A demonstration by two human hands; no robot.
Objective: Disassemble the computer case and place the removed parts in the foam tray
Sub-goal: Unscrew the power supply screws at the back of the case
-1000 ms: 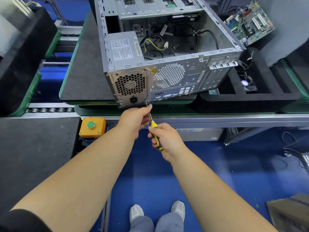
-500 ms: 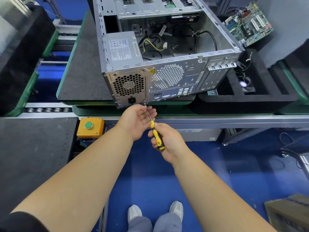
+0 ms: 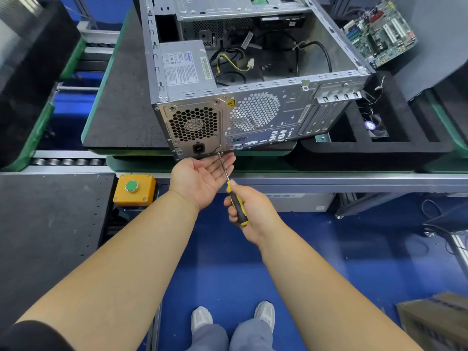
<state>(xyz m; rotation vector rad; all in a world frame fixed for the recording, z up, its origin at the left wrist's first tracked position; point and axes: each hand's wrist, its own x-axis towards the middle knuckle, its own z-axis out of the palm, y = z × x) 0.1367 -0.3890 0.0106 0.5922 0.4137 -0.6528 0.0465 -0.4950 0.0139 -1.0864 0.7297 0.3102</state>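
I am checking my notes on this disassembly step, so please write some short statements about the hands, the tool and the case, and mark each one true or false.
1. The right hand grips a yellow-and-black screwdriver. True.
2. The screwdriver tip is at the top left corner of the power supply. False: it meets the lower right corner of the power supply's rear plate, at the bottom edge of the computer case.
3. The left hand lies palm up, fingers straight, under the tip. True.
4. The foam tray is left of the case. False: it sits to the right.
5. The case's side is open, with loose cables visible inside. True.
6. The green button sits in a blue box. False: the box is orange-yellow.
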